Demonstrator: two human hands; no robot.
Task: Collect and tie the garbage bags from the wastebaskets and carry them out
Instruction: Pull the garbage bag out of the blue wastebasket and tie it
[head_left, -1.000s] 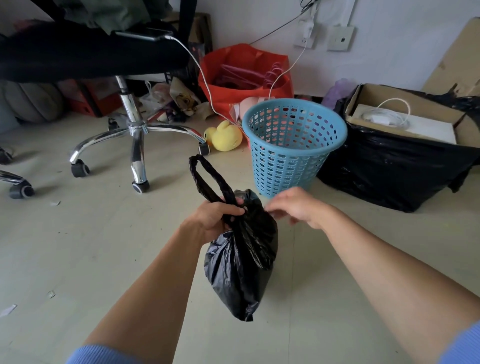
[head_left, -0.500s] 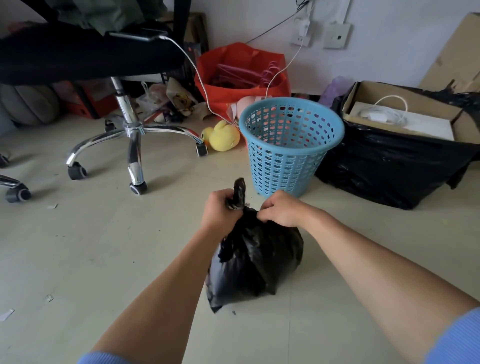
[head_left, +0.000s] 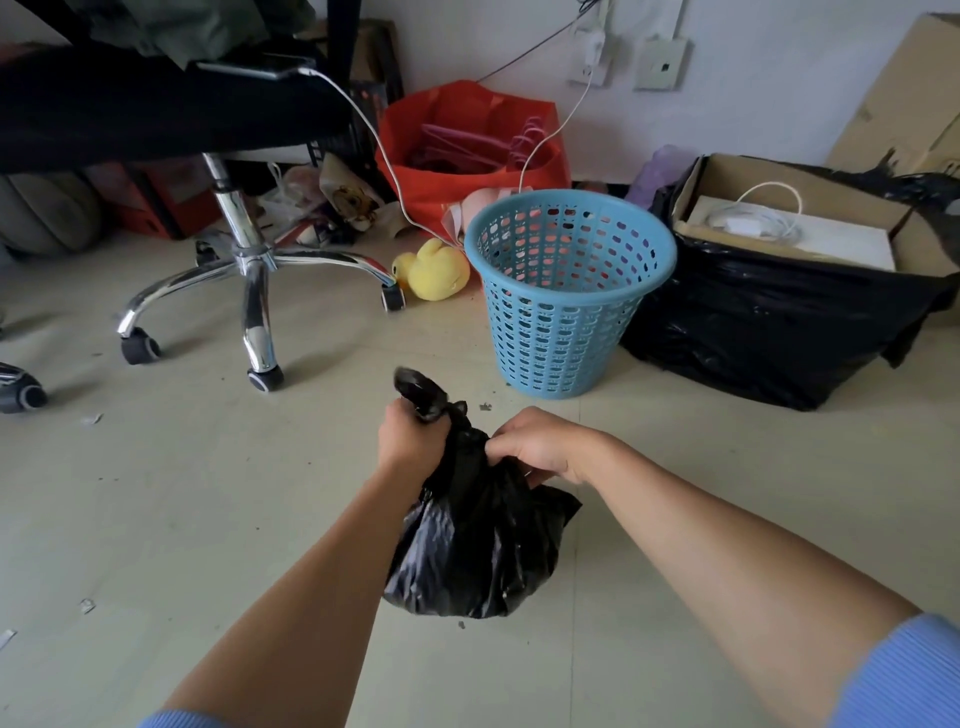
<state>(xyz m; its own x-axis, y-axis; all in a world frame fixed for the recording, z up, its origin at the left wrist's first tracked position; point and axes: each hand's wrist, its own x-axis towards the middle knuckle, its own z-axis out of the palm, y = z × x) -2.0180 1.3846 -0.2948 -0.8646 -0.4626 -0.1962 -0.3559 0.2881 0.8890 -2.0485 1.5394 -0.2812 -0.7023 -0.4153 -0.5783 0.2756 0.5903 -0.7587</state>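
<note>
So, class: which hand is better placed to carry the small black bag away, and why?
Probably the left hand: it fully grips the gathered neck of the black bag, while the right hand only pinches plastic beside it.

- Soft, even daylight fills the room; the pale floor (head_left: 208, 519) and white wall (head_left: 753, 130) read bright, though I cannot tell where the light comes from.
- Shadows are faint and diffuse, pooling under the wastebasket (head_left: 566, 291) and the garbage bag (head_left: 478, 545).
- Sharp highlights streak the chrome chair base (head_left: 254, 291); the black plastic sheet (head_left: 769, 332) shows a paler sheen (streaky, not blown out).
- The chair seat (head_left: 130, 119) is near black, with little detail.
- Wide-angle distortion tilts the cardboard panel (head_left: 893, 104) and swells the forearms (head_left: 291, 597).
- Motion blur smears the bag's twisted top (head_left: 410, 379); the sleeve (head_left: 909, 675) is soft.
</note>
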